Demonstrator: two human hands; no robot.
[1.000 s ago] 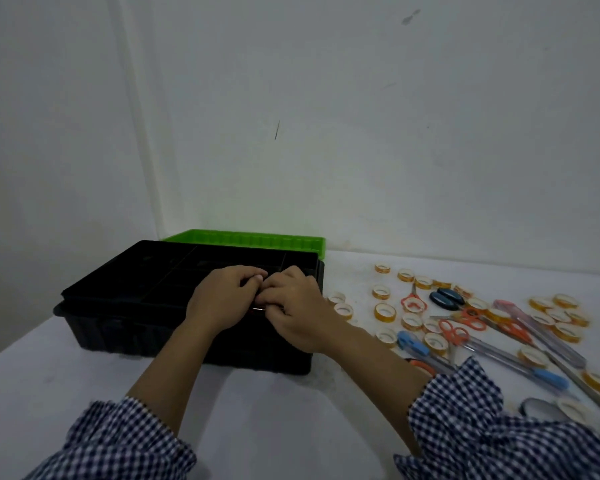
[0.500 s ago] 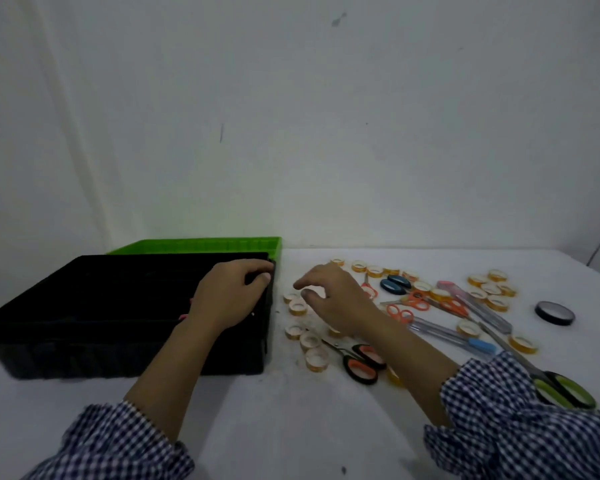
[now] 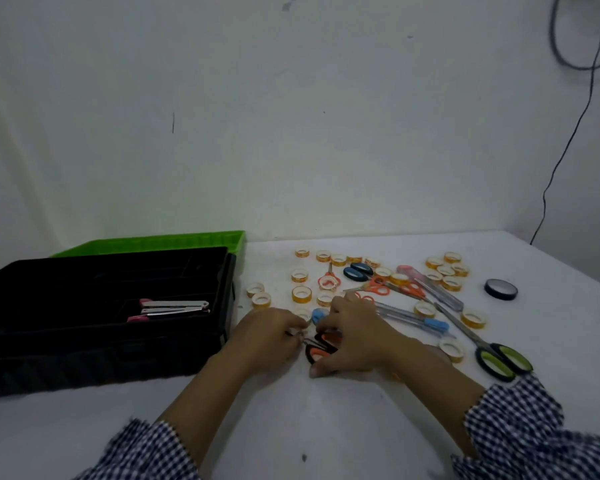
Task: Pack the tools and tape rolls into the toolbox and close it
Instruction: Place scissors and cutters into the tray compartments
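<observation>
- the black toolbox [image 3: 118, 344] sat open at the left of the white table [image 3: 291, 427], with its green lid [image 3: 153, 241] lying back behind it towards the wall.
- inside, in a compartment near the right wall, lay two silver tools with pink handles [image 3: 172, 308], one beside the other.
- just right of the box, both hands were down on the table, close together over a pair of black-and-orange scissors [image 3: 321, 346].
- the right hand [image 3: 355, 336] was arched over the handles, its fingers curled down on their far side and its thumb planted on the table on the near side, so it had hold of them.
- the left hand [image 3: 267, 336] had its fingers curled in tight at the blade end; i could not tell whether they really pinched the blades.
- the small tape rolls [image 3: 301, 294] were scattered loose on the table beyond the hands, none of them in the box that i could see.
- among them lay small orange scissors [image 3: 328, 280], blue-handled scissors [image 3: 357, 271] and a clear screwdriver with a blue grip [image 3: 416, 319].
- a large pair of black-and-green scissors [image 3: 501, 358] lay near the right sleeve, blades pointing away towards the rolls.
- a black tape roll [image 3: 500, 289] sat flat by itself, well apart at the far right.
- both forearms came out of checked sleeves [image 3: 520, 431].
- a dark cable [image 3: 568, 143] hung down the wall at the right.
</observation>
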